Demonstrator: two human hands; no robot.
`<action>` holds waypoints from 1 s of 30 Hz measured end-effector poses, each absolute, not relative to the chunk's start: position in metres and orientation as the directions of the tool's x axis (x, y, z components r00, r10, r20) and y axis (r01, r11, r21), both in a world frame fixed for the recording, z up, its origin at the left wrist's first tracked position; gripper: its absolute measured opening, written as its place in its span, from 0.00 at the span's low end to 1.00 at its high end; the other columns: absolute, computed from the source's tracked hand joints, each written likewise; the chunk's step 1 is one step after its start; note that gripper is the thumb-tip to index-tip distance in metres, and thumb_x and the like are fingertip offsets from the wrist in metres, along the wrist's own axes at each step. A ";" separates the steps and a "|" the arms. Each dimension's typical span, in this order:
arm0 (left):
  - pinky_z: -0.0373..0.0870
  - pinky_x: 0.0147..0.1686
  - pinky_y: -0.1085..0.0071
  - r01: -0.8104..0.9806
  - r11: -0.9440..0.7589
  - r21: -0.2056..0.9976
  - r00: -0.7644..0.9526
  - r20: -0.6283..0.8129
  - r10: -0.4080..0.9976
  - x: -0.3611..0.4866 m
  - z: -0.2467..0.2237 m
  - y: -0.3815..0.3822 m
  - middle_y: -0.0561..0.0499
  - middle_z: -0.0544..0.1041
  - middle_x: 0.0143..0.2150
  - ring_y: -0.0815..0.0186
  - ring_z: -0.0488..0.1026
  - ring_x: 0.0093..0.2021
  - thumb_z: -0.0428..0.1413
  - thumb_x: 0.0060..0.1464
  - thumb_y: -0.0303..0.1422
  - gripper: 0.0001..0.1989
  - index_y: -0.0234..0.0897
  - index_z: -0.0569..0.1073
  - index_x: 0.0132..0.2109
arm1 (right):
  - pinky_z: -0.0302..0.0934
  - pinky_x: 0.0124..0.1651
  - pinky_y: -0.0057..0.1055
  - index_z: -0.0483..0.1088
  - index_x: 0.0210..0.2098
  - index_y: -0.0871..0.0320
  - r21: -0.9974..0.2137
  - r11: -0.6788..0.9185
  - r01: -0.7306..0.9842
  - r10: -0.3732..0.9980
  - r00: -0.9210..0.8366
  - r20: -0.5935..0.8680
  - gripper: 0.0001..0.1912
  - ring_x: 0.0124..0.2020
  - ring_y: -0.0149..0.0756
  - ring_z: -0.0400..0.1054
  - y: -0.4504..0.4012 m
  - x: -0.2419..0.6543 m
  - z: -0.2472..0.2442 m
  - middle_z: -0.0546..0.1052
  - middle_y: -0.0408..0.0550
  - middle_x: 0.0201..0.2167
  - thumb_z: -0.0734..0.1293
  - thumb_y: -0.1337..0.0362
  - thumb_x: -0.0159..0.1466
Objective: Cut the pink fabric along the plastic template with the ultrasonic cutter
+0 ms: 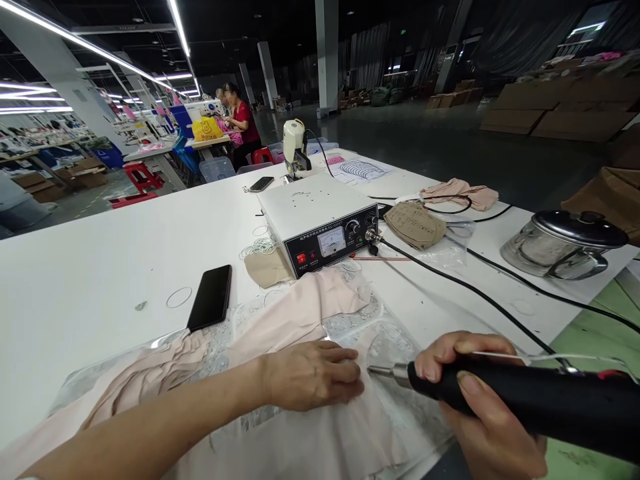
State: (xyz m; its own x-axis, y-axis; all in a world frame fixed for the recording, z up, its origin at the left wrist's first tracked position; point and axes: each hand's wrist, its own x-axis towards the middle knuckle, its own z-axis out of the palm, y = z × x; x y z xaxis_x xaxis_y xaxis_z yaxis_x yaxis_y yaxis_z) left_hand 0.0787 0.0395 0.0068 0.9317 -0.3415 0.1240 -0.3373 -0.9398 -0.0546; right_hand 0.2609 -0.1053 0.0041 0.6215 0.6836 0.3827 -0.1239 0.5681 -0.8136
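My right hand is wrapped around a black handheld ultrasonic welder. Its metal tip points left, close to the fingers of my left hand and at the edge of the pale pink fabric. With curled fingers held together, my left hand presses down on that fabric; its fingertips are partly hidden. Beneath lies a clear, scuffed sheet. Another pale pink piece is spread just beyond my left hand, and a layered stack of pink pieces sits to the left.
A control box with a dial stands ahead, its black cable running to the welder. Around it are a black phone, brown card patterns and a lidded glass mug. Farther back, a person in red sits at a sewing machine.
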 end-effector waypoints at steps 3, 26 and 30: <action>0.68 0.53 0.68 -0.334 -0.941 -0.053 0.934 0.118 -0.338 0.079 0.007 0.039 0.45 0.76 0.45 0.59 0.71 0.56 0.49 0.68 0.29 0.10 0.33 0.73 0.50 | 0.69 0.27 0.34 0.67 0.38 0.53 -0.831 0.538 -0.144 0.725 0.582 0.368 0.04 0.23 0.30 0.66 -0.116 0.258 0.011 0.69 0.42 0.28 0.66 0.65 0.62; 0.66 0.50 0.67 -0.331 -0.944 -0.010 0.935 0.135 -0.329 0.081 0.008 0.036 0.45 0.76 0.43 0.59 0.71 0.53 0.50 0.67 0.28 0.10 0.32 0.75 0.48 | 0.70 0.28 0.36 0.67 0.38 0.54 -0.847 0.526 -0.085 0.705 0.601 0.377 0.06 0.24 0.31 0.67 -0.106 0.256 0.008 0.70 0.43 0.29 0.65 0.68 0.60; 0.68 0.50 0.67 -0.334 -0.943 -0.006 0.934 0.131 -0.331 0.081 0.009 0.036 0.45 0.76 0.42 0.58 0.71 0.52 0.49 0.67 0.28 0.10 0.32 0.75 0.48 | 0.70 0.27 0.36 0.67 0.35 0.54 -0.848 0.528 -0.050 0.708 0.578 0.407 0.04 0.23 0.31 0.66 -0.106 0.257 0.010 0.70 0.42 0.27 0.66 0.69 0.60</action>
